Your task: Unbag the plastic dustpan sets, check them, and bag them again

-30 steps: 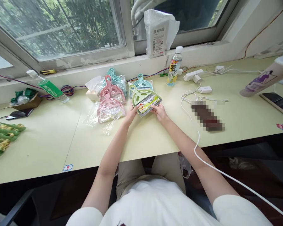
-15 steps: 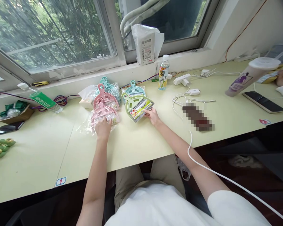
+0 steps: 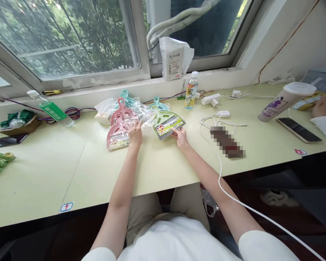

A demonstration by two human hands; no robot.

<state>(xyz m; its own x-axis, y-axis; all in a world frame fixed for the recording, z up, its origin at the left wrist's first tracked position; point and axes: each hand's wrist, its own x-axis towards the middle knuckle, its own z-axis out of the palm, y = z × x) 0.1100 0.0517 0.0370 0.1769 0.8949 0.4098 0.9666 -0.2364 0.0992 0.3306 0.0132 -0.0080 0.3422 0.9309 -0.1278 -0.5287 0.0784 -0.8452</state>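
Note:
My right hand (image 3: 180,137) grips the lower right edge of a green dustpan-and-brush set (image 3: 167,126) with a yellow printed label. My left hand (image 3: 136,133) has its fingers closed on a clear plastic bag (image 3: 146,116), which stretches up beside the green dustpan's handle. Left of that hand lies a pink dustpan set (image 3: 116,137), with another pink dustpan (image 3: 122,110) behind it. Several teal dustpans (image 3: 125,95) are stacked at the back, partly hidden. One more teal dustpan (image 3: 159,105) sits behind the green one.
A drink bottle (image 3: 191,91), power strip (image 3: 210,99) and white cables occupy the right. Farther right are a large cup (image 3: 284,102), a phone (image 3: 299,129) and another person's hand (image 3: 324,107). A green-labelled bottle (image 3: 54,111) leans at left. A white cable crosses my right arm.
My left hand has moved right, from over the front pink dustpan towards the green one, drawing the clear bag along. My right hand still holds the green dustpan set. The view has shifted slightly.

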